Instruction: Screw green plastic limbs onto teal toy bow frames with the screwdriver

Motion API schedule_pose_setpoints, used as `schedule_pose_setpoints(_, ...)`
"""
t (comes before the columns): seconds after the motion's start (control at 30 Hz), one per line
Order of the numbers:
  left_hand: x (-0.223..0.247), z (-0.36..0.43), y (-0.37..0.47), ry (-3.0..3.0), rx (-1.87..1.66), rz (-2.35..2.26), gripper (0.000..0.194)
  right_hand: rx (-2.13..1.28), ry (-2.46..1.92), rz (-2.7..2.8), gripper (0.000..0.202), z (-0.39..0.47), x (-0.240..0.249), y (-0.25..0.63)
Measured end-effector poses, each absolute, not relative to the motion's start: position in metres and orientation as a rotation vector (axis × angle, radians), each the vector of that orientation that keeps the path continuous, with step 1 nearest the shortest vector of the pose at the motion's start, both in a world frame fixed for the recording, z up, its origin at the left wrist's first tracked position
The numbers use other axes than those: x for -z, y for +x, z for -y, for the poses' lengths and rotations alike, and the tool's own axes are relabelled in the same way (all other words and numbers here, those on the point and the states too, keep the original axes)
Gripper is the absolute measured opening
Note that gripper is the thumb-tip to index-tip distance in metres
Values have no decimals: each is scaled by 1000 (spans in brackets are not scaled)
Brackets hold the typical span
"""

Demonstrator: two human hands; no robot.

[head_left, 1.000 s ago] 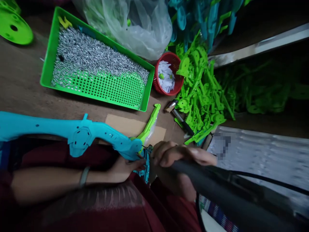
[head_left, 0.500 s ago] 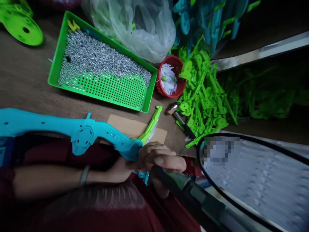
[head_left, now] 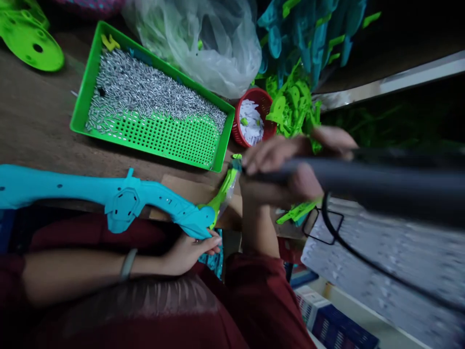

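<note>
A long blue plastic part [head_left: 90, 189] lies across the front of the table, with a green curved piece [head_left: 221, 194] joined at its right end. My left hand [head_left: 192, 252] pinches the blue part's lower right end from below. My right hand [head_left: 290, 165] is wrapped round a dark electric screwdriver [head_left: 337, 179], blurred by motion. The tool points left, and its tip is at the upper end of the green piece. Whether the tip touches that piece cannot be made out.
A green tray [head_left: 152, 150] of small metal screws lies behind the blue part. Beside it are a red basket [head_left: 271, 104] of white pieces, a clear plastic bag [head_left: 218, 48], piled green parts [head_left: 294, 102] and a black cable [head_left: 381, 276] at right.
My right hand and the screwdriver have moved up and right, from the blue part's end to the green piece's upper end. My left hand stays at the blue part.
</note>
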State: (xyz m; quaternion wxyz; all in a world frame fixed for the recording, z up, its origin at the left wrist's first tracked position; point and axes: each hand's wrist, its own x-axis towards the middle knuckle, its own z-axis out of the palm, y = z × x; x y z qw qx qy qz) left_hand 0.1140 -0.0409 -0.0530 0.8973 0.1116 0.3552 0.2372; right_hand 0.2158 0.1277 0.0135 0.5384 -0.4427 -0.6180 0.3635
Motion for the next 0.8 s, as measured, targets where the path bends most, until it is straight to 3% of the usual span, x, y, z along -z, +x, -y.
schedule_pose_setpoints(0.13,50,36,117,205,-428,-732,57,-561,-1022,1369,28,-168,12,200)
schedule_pose_setpoints(0.3,56,37,119,253,-444,-708,56,-701,-866,1326,18,-171,27,201)
schedule_pose_setpoints(0.53,70,42,121,353,-474,-653,51,-736,-894,1327,25,-175,33,204)
schedule_pose_setpoints(0.8,64,40,121,374,-472,-714,52,-639,-962,1257,19,-134,-18,207)
